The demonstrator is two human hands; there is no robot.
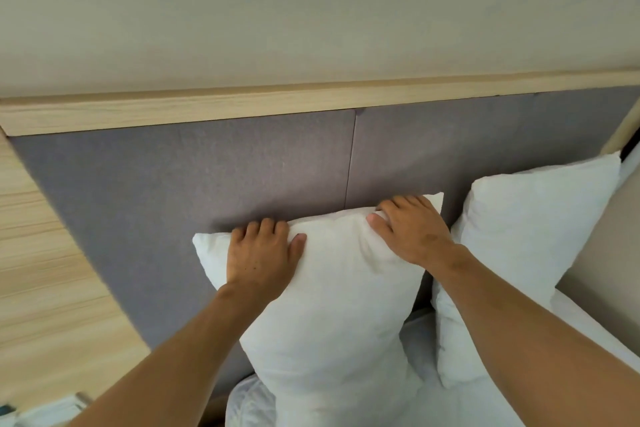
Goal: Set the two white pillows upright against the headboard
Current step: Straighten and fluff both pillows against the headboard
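Note:
Two white pillows stand against the grey padded headboard (214,177). The left pillow (332,305) is upright in the middle of the view. My left hand (259,253) grips its top edge near the left corner, fingers curled behind the rim. My right hand (408,232) grips the same top edge near the right corner. The right pillow (526,239) leans upright against the headboard, untouched; my right forearm crosses in front of its lower part.
A light wooden trim (277,107) caps the headboard, with a beige wall above. A wooden side panel (45,270) stands at the left. White bedding (450,406) lies below the pillows. A beige surface (609,253) shows at the far right.

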